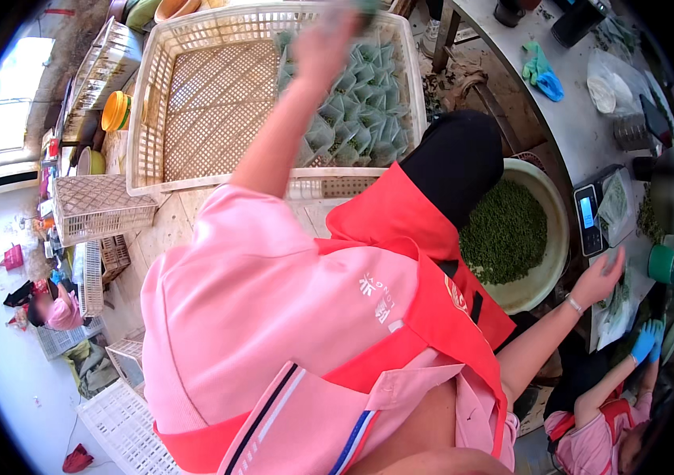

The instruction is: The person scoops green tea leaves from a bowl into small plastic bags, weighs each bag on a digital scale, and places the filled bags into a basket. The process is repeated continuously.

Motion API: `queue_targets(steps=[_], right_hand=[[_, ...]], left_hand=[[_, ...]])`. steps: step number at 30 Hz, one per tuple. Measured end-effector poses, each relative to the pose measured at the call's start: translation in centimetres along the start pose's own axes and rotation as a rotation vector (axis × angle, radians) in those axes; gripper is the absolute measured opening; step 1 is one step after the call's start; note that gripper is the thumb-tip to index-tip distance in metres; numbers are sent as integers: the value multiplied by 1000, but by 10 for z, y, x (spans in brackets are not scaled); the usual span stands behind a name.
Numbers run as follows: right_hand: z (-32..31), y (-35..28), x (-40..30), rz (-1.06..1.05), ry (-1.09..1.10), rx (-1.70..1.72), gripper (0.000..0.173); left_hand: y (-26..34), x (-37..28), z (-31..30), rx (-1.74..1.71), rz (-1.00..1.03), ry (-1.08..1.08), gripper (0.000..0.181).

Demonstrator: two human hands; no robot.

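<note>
My left hand (pixel 325 47), blurred, is over the white plastic crate (pixel 141 119) with a dark green item (pixel 366 13) at its fingers; what that item is cannot be made out. Clear bags of green buds or berries (pixel 366 119) stand in rows in the crate's right part. At the right, my right hand (pixel 604 273) has its fingers spread and seems to hold nothing. It is at the metal table's edge, beside a clear bag with greens (pixel 616 303) and below a digital scale (pixel 587 217). Another bag (pixel 613 196) lies on the scale.
A pale basin (pixel 557 237) of small green buds or berries (pixel 506 228) stands between my leg and the metal table (pixel 557 124). A co-worker's blue-gloved hands (pixel 649 339) are at the lower right, near a green jar (pixel 664 264). Stacked crates (pixel 102 205) and another person are at the left.
</note>
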State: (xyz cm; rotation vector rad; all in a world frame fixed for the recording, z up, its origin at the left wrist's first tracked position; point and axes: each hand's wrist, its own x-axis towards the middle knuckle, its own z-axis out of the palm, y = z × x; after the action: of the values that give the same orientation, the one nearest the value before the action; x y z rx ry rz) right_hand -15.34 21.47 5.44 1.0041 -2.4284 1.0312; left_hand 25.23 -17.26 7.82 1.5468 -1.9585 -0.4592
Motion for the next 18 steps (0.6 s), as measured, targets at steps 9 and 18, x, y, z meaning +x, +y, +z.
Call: queue_targets(steps=[9,18], right_hand=[[112,-20,-137,99,-849,181,26],[174,24,-234,272,-1325,-353,38]], left_hand=[[-214,48,-17,394,-425,37,60],[-249,77,4,71,-284,-227,87]])
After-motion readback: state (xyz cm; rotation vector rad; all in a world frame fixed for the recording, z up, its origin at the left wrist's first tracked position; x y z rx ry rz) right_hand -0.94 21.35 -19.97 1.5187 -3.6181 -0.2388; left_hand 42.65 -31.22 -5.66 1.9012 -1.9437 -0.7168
